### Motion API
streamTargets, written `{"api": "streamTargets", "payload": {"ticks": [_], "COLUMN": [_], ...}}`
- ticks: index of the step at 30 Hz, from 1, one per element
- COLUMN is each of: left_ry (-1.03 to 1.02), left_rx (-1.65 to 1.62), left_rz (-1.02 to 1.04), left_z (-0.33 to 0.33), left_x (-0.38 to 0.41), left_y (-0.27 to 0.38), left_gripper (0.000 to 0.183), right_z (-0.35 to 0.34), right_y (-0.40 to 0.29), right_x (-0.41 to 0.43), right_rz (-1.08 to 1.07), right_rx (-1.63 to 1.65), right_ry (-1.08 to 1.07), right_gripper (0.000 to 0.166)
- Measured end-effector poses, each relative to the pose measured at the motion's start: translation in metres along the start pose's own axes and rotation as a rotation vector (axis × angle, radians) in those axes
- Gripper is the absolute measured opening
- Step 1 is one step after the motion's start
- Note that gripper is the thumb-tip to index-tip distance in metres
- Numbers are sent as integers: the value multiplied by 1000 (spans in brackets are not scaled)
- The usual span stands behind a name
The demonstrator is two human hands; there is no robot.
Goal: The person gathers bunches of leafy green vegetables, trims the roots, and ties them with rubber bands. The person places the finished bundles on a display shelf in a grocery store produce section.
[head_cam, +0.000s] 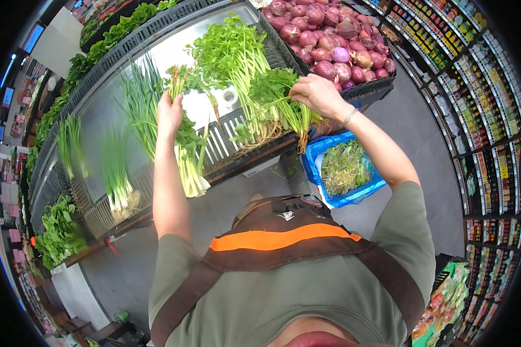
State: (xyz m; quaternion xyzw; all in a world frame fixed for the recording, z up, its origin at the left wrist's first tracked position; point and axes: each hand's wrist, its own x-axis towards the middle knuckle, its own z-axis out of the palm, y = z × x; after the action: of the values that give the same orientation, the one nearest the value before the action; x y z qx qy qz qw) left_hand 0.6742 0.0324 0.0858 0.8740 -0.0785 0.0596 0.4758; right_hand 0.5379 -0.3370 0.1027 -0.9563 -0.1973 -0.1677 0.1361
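My left hand (pixel 170 113) is closed around a small bunch of leafy herb (pixel 176 80), its yellowish root ends pointing up past my thumb. Below that hand, a pale-based celery-like bunch (pixel 191 173) overhangs the display's front edge. On the right, my right hand (pixel 316 96), with a bracelet at the wrist, pinches a thin green stem at a coriander-like bunch (pixel 301 119) whose roots hang over the edge. Between my hands lies a large bunch of leafy Chinese celery (pixel 239 56), roots toward me. Long spring onions (pixel 143 104) rest just left of my left hand.
Red onions (pixel 330 39) fill a black crate at the back right. A blue-lined basket (pixel 347 169) of green trimmings stands on the floor below my right arm. More spring onions (pixel 118 173) and leafy greens (pixel 61 230) are at left. Stocked shelves (pixel 482 86) line the right.
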Motion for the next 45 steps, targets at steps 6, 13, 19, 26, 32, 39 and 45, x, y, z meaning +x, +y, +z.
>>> {"api": "streamTargets", "payload": {"ticks": [6, 13, 19, 26, 32, 39, 45], "left_ry": [-228, -810, -899, -920, -871, -861, -756], "left_rx": [25, -304, -806, -857, -858, -820, -880], "left_rz": [7, -110, -276, -233, -236, -248, -262], "left_z": [7, 43, 48, 50, 49, 45, 58], "left_x": [4, -37, -58, -57, -55, -54, -65], "left_y": [32, 77, 75, 63, 60, 58, 78], "left_gripper": [39, 42, 30, 31, 29, 25, 23], "right_z": [-41, -52, -37, -31, -16, -19, 16], "right_y": [-16, -61, -62, -64, -59, -47, -80], "right_x": [49, 91, 88, 84, 75, 50, 12], "right_rz": [-33, -90, -107, -52, 46, 361, 671], "right_rx": [284, 383, 455, 508, 834, 1529, 1700], "right_ry": [-424, -702, -534, -409, -214, 322, 477], "right_gripper": [20, 26, 20, 15, 15, 8, 18]}}
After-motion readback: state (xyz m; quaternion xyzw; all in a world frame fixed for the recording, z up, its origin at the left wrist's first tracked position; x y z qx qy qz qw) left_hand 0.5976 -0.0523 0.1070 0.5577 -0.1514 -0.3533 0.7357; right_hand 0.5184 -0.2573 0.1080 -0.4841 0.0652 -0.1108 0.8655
